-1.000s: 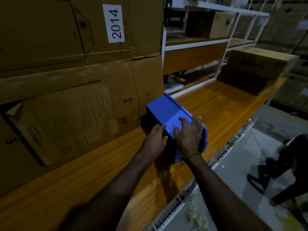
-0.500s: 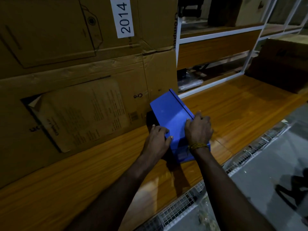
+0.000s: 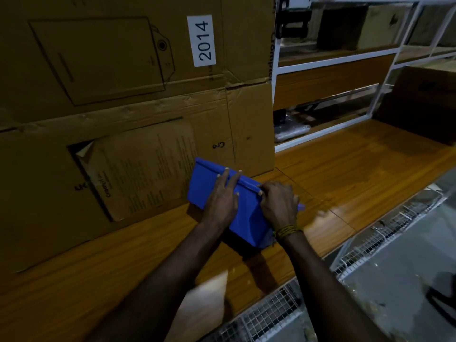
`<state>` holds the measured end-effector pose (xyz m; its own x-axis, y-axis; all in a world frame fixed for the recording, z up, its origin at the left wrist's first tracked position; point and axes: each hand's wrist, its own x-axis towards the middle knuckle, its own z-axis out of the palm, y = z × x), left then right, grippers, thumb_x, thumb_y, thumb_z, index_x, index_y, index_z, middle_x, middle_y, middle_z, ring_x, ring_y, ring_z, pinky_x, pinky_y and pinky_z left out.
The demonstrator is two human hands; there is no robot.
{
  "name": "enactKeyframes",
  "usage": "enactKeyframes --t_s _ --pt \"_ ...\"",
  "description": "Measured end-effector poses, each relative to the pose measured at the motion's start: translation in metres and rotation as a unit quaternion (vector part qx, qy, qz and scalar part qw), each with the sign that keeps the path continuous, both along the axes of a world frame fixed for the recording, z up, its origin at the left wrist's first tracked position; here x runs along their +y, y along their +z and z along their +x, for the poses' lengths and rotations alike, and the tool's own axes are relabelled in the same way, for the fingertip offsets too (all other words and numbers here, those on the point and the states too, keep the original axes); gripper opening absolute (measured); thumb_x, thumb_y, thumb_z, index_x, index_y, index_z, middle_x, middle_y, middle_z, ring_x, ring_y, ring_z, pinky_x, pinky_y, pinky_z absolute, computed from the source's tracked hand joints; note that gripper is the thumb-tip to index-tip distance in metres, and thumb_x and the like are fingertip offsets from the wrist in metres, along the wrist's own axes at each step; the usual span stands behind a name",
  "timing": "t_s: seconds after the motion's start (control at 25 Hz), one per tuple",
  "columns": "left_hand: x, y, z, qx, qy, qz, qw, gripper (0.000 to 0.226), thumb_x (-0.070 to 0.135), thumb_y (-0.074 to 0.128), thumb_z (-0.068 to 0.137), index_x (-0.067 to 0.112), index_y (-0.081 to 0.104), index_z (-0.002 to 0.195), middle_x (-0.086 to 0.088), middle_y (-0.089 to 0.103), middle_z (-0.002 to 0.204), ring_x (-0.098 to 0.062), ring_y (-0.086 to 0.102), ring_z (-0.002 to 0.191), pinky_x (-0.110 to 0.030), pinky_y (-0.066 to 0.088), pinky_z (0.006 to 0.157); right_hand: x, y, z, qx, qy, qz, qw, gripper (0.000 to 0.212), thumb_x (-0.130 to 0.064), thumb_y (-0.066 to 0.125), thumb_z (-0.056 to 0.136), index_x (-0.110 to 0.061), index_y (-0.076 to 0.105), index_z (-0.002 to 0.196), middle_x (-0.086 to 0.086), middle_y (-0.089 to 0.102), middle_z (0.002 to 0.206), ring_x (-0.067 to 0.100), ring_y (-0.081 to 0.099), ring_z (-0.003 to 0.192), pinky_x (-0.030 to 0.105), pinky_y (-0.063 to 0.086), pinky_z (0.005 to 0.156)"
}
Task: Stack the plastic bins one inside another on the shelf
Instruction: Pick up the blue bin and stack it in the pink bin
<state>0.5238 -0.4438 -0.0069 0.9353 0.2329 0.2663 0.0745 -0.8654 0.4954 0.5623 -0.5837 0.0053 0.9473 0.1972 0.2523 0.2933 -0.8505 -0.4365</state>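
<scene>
Since half a second ago the bin [image 3: 243, 208] has swung round: its ridge now runs from upper left to lower right, and both hands have shifted with it, the left one from the near corner up onto the flat blue face.

At far left a big carton [image 3: 111, 154] stands on the shelf [image 3: 345, 174], with a creased paper sheet [image 3: 143, 169] stuck to its front, one corner peeling. A second carton [image 3: 123, 50] sits on top of it, printed with a line drawing and bearing a white label [image 3: 202, 40] that reads 2014.

Just right of the paper, the blue bin rests on the wooden shelf, its far end close against the lower carton. It appears to lie overturned or on its side; I cannot tell whether another bin sits inside it. The left hand [image 3: 222, 201] lies flat on the blue face, fingers spread and reaching to the ridge. The right hand [image 3: 278, 206] curls over the near end of that ridge, fingers bent around the edge and gripping it. A yellow thread band [image 3: 287, 229] circles the right wrist.

Further right, white rack frames [image 3: 328, 60] hold wooden boards and dark items too dim to name. A brown box [image 3: 424, 102] sits at far right on the shelf. Wire mesh [image 3: 271, 314] runs along the shelf's front edge, with grey floor [image 3: 407, 280] below.
</scene>
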Motion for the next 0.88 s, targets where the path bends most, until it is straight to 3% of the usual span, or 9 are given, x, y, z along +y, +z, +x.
enactKeyframes --t_s 0.08,0.16,0.24,0.32,0.4,0.52,0.64,0.76,0.88 --pt "0.015 0.001 -0.009 0.027 0.017 0.031 0.999 0.054 0.02 0.047 0.099 0.032 0.03 0.149 -0.002 0.014 0.163 -0.029 0.007 0.151 -0.052 0.027 0.115 0.002 -0.006 -0.011 0.016 0.021 0.003 1.0 0.028 -0.023 0.05 0.098 -0.023 0.067 0.121 0.008 0.063 0.123 0.035 0.046 0.123 0.048 0.037 0.095" --pt "0.035 0.001 -0.019 0.059 0.043 0.056 0.996 0.043 0.026 0.052 0.096 0.028 0.047 0.139 -0.003 0.033 0.156 -0.03 0.008 0.15 -0.059 0.016 0.116 0.005 -0.013 -0.02 0.027 0.035 0.023 0.999 0.027 -0.021 0.053 0.098 -0.02 0.069 0.119 0.01 0.064 0.121 0.036 0.048 0.122 0.048 0.037 0.096" --pt "0.052 0.001 -0.035 0.076 0.068 0.061 0.993 0.032 0.034 0.06 0.091 0.025 0.062 0.122 -0.003 0.058 0.135 -0.032 0.025 0.145 -0.061 0.01 0.115 0.009 -0.02 -0.03 0.015 0.047 0.041 0.998 0.024 -0.017 0.059 0.094 -0.017 0.073 0.114 0.014 0.066 0.112 0.038 0.054 0.114 0.048 0.04 0.096" --pt "0.064 0.0 -0.06 0.079 0.075 0.058 0.992 0.023 0.037 0.063 0.088 0.024 0.067 0.106 -0.002 0.069 0.112 -0.028 0.054 0.123 -0.057 0.019 0.113 0.016 -0.029 -0.046 -0.005 0.05 0.054 0.997 0.022 -0.014 0.064 0.09 -0.016 0.075 0.108 0.015 0.066 0.105 0.038 0.057 0.106 0.05 0.042 0.096" --pt "0.069 -0.003 -0.089 0.068 0.076 0.041 0.994 0.021 0.038 0.065 0.086 0.023 0.067 0.1 -0.001 0.071 0.1 -0.024 0.063 0.101 -0.044 0.04 0.098 0.025 -0.039 -0.067 -0.013 0.028 0.064 0.997 0.021 -0.012 0.065 0.088 -0.017 0.076 0.106 0.015 0.062 0.106 0.036 0.054 0.107 0.052 0.043 0.097" --pt "0.072 -0.013 -0.135 0.067 0.09 0.007 0.994 0.02 0.038 0.067 0.084 0.025 0.067 0.099 0.0 0.07 0.1 -0.02 0.063 0.095 -0.034 0.047 0.078 0.043 -0.053 -0.103 -0.005 -0.019 0.058 0.998 0.023 -0.013 0.064 0.087 -0.023 0.073 0.106 0.017 0.052 0.125 0.039 0.045 0.121 0.053 0.044 0.097" --pt "0.073 -0.021 -0.175 0.069 0.117 0.008 0.991 0.02 0.04 0.068 0.084 0.028 0.066 0.1 0.002 0.069 0.104 -0.019 0.062 0.099 -0.032 0.047 0.075 0.06 -0.058 -0.136 0.016 -0.038 0.091 0.995 0.028 -0.018 0.064 0.088 -0.021 0.065 0.116 0.018 0.045 0.13 0.04 0.049 0.118 0.048 0.047 0.092" --pt "0.076 -0.023 -0.214 0.058 0.152 -0.003 0.987 0.016 0.039 0.066 0.085 0.029 0.067 0.098 0.004 0.07 0.102 -0.02 0.064 0.099 -0.029 0.042 0.071 0.08 -0.061 -0.175 0.131 -0.066 0.275 0.95 0.053 -0.025 0.063 0.091 -0.014 0.044 0.14 0.021 0.043 0.135 0.042 0.053 0.114 0.039 0.045 0.084" --pt "0.081 -0.032 -0.248 0.062 0.179 -0.02 0.982 0.016 0.037 0.065 0.086 0.028 0.067 0.098 0.003 0.07 0.099 -0.021 0.064 0.097 -0.031 0.051 0.074 0.103 -0.075 -0.212 0.191 -0.02 0.304 0.933 0.066 -0.039 0.061 0.092 -0.011 0.037 0.147 0.022 0.052 0.137 0.041 0.051 0.125 0.046 0.049 0.095"
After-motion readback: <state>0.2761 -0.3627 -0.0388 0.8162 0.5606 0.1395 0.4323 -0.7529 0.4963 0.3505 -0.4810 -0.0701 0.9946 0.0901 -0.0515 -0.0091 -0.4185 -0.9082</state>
